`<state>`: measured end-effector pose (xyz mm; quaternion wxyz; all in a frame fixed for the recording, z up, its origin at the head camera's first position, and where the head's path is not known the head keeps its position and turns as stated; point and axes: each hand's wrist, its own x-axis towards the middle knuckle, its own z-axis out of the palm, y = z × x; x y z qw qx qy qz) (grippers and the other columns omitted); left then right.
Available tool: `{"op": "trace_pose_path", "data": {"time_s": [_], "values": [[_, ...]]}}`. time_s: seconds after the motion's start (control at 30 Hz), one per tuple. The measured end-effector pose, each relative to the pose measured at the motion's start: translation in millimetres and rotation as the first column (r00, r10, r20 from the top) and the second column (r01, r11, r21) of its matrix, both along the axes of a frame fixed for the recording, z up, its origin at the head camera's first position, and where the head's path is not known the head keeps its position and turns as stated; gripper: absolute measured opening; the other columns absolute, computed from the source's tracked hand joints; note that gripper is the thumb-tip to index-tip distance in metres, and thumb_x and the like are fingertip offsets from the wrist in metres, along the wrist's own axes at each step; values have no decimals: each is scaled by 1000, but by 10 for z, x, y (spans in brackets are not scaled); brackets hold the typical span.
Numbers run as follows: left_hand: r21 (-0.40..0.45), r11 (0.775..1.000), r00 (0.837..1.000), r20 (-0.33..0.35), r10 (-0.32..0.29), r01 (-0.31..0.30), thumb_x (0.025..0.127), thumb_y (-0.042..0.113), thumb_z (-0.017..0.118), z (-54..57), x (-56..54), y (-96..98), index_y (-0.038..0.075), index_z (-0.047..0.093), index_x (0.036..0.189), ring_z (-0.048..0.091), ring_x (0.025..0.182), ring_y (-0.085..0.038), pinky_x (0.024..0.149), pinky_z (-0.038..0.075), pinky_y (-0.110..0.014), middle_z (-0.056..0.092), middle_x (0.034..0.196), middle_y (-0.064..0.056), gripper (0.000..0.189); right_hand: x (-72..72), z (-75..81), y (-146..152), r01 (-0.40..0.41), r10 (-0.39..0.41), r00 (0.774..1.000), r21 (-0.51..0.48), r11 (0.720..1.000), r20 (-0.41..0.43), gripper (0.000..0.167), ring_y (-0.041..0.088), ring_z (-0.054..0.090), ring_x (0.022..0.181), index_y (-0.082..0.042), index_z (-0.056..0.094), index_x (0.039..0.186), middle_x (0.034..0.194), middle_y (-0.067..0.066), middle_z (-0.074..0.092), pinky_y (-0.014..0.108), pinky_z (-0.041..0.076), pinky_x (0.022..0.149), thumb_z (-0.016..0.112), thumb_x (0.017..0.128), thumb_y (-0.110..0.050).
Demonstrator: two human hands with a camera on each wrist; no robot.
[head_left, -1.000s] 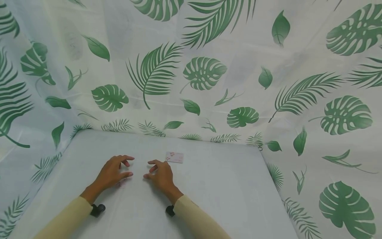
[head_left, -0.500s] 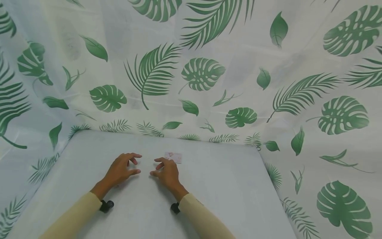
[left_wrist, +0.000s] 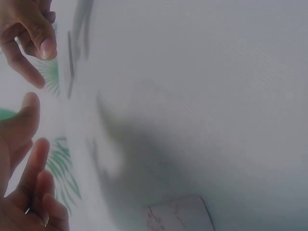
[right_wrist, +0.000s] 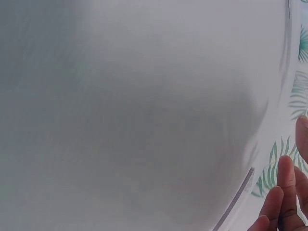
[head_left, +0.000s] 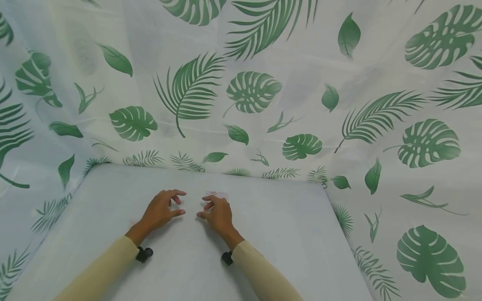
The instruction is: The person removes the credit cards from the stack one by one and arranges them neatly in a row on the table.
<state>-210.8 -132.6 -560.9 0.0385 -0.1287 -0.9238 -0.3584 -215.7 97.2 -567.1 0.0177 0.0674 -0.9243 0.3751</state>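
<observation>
My left hand (head_left: 160,209) hovers over the white table with its thumb and fingers apart and loosely bent, nothing between them. Facing it across a small gap is my right hand (head_left: 218,215), posed likewise and holding nothing. Beyond the right hand lies a flat, pale card-like rectangle (head_left: 223,195) with a pinkish print, its near part covered by that hand in the head view. A second pale card-like piece (left_wrist: 180,216) with a reddish floral print and rounded corner shows at the bottom of the left wrist view; in the head view the left forearm mostly hides it.
The white tabletop (head_left: 286,234) runs back to a hanging sheet (head_left: 260,138) printed with green leaves, which also encloses both sides. Black wrist cameras (head_left: 144,254) sit under the cream sleeves (head_left: 101,271).
Both hands have moved to the right and slightly away from me, and the gap between them has narrowed. The right hand now overlaps the far card-like rectangle. The head view has shifted slightly.
</observation>
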Motion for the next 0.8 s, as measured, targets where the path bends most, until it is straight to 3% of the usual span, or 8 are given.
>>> {"op": "trace_pose_path", "data": {"time_s": [0.37, 0.8], "values": [[28, 1000, 999, -38, -14, 15, 81, 20, 94, -32, -113, 144, 15, 70, 135, 56, 88, -20, 80, 46, -39, 75, 99, -4, 59, -69, 20, 176, 37, -37, 999, 6, 999, 23, 50, 12, 50, 81, -17, 79, 123, 86, -4, 76, 27, 39, 71, 96, 77, -20], [14, 1000, 1000, -10, -11, 11, 82, 23, 93, -136, -251, 301, 17, 70, 133, 56, 89, -20, 82, 47, -39, 74, 100, -3, 57, -140, 25, 356, 80, -81, 996, 35, 996, 24, 51, 16, 51, 84, -17, 78, 124, 86, -2, 73, 30, 38, 73, 96, 77, -18]]}}
